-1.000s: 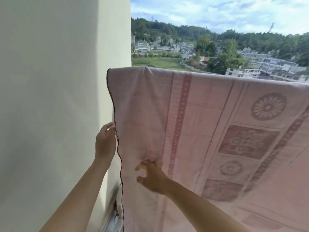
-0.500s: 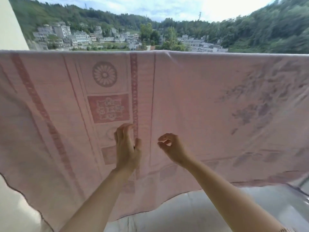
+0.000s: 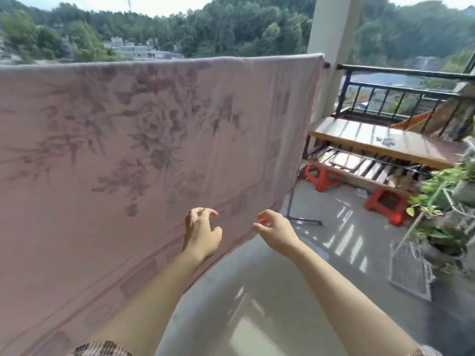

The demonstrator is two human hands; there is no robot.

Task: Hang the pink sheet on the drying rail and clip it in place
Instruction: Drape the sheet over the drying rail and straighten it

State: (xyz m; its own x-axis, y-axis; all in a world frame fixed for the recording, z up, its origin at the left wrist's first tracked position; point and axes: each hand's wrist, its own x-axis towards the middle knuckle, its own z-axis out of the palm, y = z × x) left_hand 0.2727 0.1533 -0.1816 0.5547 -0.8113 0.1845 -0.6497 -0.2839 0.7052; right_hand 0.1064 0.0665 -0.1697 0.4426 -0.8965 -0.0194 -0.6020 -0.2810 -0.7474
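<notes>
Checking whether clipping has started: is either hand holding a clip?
No: the left hand and right hand are both open and empty near the sheet.

Matt woven cloth pink sheet [image 3: 128, 137], glossy red plastic stools [image 3: 322, 177], dark metal railing [image 3: 401, 73]

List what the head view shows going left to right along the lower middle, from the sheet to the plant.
pink sheet → left hand → right hand → near red stool → plant
</notes>
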